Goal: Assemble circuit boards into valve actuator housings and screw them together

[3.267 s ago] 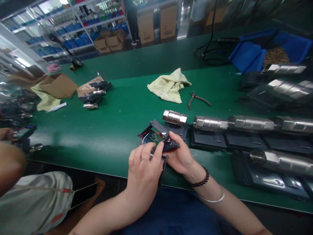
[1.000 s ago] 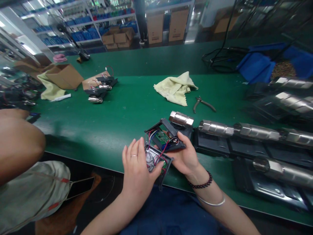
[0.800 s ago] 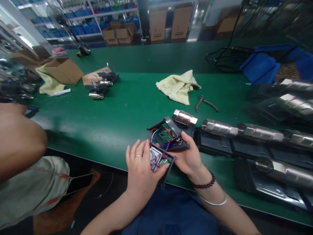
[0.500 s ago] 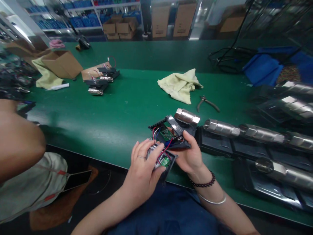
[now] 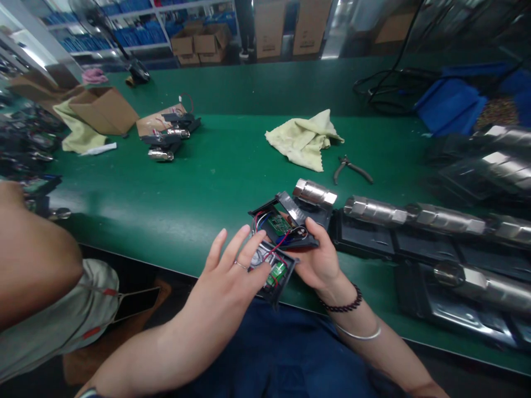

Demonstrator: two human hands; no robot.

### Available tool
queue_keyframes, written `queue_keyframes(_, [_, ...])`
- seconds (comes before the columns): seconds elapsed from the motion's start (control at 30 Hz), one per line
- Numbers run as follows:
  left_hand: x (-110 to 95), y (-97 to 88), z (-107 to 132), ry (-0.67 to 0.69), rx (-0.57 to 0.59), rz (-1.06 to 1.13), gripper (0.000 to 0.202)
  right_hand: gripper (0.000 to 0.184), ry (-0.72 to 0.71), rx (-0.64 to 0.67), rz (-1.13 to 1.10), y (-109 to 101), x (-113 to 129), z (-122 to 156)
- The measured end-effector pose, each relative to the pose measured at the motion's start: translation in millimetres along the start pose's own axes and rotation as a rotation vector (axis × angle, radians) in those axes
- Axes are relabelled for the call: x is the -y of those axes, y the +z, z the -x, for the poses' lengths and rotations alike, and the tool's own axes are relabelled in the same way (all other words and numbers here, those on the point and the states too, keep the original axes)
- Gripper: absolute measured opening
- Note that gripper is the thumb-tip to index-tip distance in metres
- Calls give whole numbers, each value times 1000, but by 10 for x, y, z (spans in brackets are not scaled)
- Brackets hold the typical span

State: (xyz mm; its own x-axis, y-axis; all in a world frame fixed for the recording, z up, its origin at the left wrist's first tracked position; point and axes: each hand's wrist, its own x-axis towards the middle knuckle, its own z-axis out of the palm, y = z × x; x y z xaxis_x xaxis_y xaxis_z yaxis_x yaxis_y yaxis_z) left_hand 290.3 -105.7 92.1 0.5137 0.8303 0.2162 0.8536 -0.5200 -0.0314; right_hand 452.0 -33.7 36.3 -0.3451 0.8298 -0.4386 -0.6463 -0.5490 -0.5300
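A black plastic housing (image 5: 305, 241) with a green circuit board (image 5: 279, 224) inside lies tilted in my right hand (image 5: 321, 260), thumb on its edge and fingers beneath. Red, white and blue wires run from it to a smaller black cover (image 5: 286, 284), which carries another green board (image 5: 277, 272) and a pale round part. Above that cover my left hand (image 5: 232, 276) has its fingers stretched and spread, the fingertips near its left edge; whether they touch it I cannot tell. Just behind the housing is a metal threaded fitting (image 5: 315, 193).
Units with metal fittings (image 5: 375, 211) line the right side. Behind lie cutting pliers (image 5: 352, 169) and a yellow cloth (image 5: 305, 138). Farther left are two part-built units (image 5: 161, 153) and a cardboard box (image 5: 103, 110). A co-worker's arm (image 5: 37, 249) reaches in at the left.
My left hand has loosened from the small cover and moved left, its fingers spreading and showing more of the cover. My right hand still holds the housing.
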Motion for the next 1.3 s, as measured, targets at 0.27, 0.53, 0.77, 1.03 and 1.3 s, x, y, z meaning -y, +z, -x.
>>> queue_keyframes(0.27, [-165, 67, -146, -19, -94, -23, 15, 42, 41, 34, -20, -2, -26, 9])
queue_keyframes(0.53, [-463, 176, -136, -102, -115, -66, 21, 42, 65, 21, -1, -16, -57, 5])
queue_keyframes(0.77, [-492, 190, -138, -135, -31, -31, 21, 41, 18, 10, 23, -1, -67, 19])
queue_keyframes(1.03, [-389, 463, -95, -503, -322, 47, 49, 37, -149, 85, 103, -60, -81, 72])
queue_keyframes(1.3, [-420, 630, -59, -380, -368, 193, 71, 44, -411, 89, 540, -145, -22, 322])
